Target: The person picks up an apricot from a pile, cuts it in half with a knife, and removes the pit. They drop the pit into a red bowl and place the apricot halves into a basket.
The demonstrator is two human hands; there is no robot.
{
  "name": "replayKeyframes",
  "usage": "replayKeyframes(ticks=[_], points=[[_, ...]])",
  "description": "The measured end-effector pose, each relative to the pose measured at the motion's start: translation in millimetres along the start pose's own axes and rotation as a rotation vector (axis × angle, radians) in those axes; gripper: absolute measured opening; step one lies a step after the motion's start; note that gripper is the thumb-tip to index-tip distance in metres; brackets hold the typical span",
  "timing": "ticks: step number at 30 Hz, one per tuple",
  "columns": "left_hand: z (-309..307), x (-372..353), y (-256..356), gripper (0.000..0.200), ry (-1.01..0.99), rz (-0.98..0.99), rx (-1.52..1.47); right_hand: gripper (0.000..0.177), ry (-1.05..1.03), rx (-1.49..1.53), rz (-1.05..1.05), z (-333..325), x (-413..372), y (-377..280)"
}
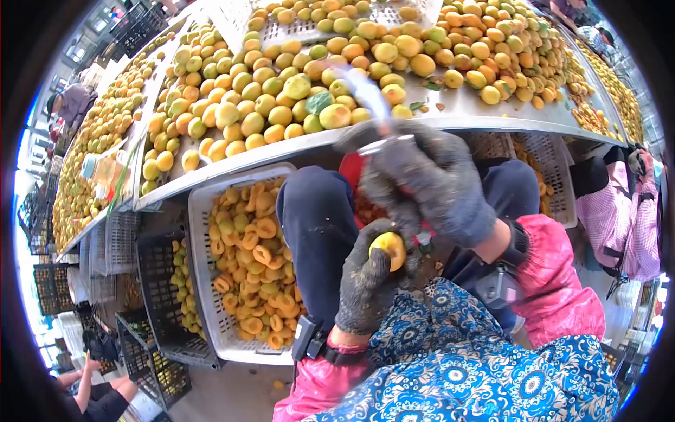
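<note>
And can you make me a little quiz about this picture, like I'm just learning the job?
1. Pick one: what is in the left hand?
a) a banana
b) an apricot
c) a spoon

2. True or false: every apricot in the white crate beside the left knee is whole, with none cut open.

3. Fill in the blank: the big leaf among the fruit on the table is ____.

Key: 1 b; 2 false, many are cut open; 3 green.
</note>
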State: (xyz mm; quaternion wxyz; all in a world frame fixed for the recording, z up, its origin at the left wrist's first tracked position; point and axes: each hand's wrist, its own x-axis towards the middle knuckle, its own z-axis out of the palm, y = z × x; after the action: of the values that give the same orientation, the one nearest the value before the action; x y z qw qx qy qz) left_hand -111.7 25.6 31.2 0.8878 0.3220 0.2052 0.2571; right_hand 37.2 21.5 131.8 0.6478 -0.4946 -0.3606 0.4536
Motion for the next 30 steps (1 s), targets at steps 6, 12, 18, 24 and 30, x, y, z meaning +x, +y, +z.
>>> replayKeyframes(ticks=[6,12,18,24,30], points=[[16.9,21.6,-19.6,0.052,0.108,-0.085,-0.189,0.048,0.311,0.122,-0.126,-13.9,-17.1,28.9],[43.2,28.3,-39.8,0.049,0.242,-0.140,-0.064,0.039,0.581,0.126,-0.177,-35.3,-22.2,35.2],[53.3,36.3,-62.9,0.043,0.324,-0.121,-0.071,0.028,0.694,0.248,-0.202,-48.4,-26.9,42.3],[46.1,38.3,-82.4,0.059,0.342,0.013,0.514,0.020,0.715,0.274,-0.153,-66.4,-21.4,67.1],[24.7,52.5,-93.1,0.069,0.106,0.047,0.899,0.021,0.437,0.424,-0.013,-88.4,-26.2,78.5]])
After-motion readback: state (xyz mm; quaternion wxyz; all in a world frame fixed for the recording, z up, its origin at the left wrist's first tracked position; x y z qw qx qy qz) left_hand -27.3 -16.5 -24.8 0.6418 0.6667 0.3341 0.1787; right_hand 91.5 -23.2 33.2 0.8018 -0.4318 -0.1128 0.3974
